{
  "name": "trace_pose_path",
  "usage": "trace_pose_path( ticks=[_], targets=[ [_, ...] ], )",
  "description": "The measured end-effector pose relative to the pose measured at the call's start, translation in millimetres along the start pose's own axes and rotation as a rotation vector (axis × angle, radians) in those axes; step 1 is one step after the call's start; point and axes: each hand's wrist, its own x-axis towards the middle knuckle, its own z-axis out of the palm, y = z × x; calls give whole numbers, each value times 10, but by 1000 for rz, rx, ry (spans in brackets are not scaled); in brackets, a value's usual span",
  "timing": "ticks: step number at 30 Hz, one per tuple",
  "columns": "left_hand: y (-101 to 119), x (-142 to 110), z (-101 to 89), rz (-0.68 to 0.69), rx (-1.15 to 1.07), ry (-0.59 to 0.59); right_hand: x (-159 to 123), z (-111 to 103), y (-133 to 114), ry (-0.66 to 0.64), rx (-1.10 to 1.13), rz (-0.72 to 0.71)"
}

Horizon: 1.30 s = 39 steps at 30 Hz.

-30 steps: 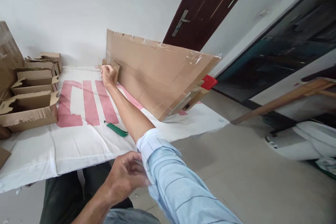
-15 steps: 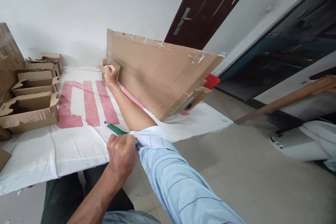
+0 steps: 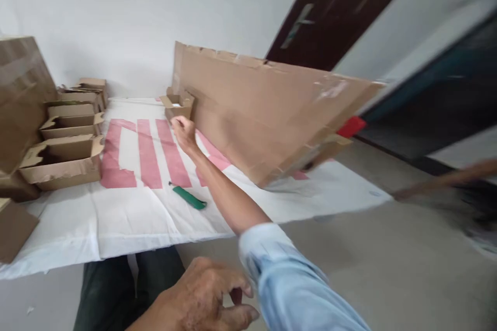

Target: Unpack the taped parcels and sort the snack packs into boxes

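My right arm reaches out over the cloth-covered table, and my right hand [image 3: 184, 132] is closed with curled fingers, nothing visible in them. Just beyond it stands a small open cardboard box [image 3: 179, 108] with something white inside. My left hand [image 3: 209, 295] is low in front of my body, thumb and fingers apart, holding nothing, beside the rolled blue sleeve [image 3: 267, 253] of my right arm. On the white cloth [image 3: 143, 212] lies a green utility knife [image 3: 189, 197], left of my right forearm.
Several open cardboard boxes [image 3: 66, 165] line the left side, by a large carton [image 3: 23, 93]. A big cardboard panel [image 3: 264, 114] stands on the right half, with a red object [image 3: 351, 126] behind it. A wooden pole [image 3: 446, 183] slants at far right.
My left hand has let go of the right sleeve and dropped lower. My right hand has drawn back from the small box. The view has shifted, uncovering the whole knife.
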Motion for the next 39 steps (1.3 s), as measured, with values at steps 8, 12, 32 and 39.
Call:
trace_pose_path(
  ticks=[8, 12, 32, 39],
  targets=[
    [-361, -575, -608, -273, 234, 479, -1688, -262, 874, -281, -585, 135],
    [-460, -819, -740, -315, 377, 603, -2117, -427, 1304, -351, -758, 64],
    [-769, -1886, -724, -458, 802, 774, -2106, -157, 1648, -262, -808, -85],
    [-759, -2525, -1052, -632, 791, 981, -2187, -200, 1781, -194, -826, -196]
  ],
)
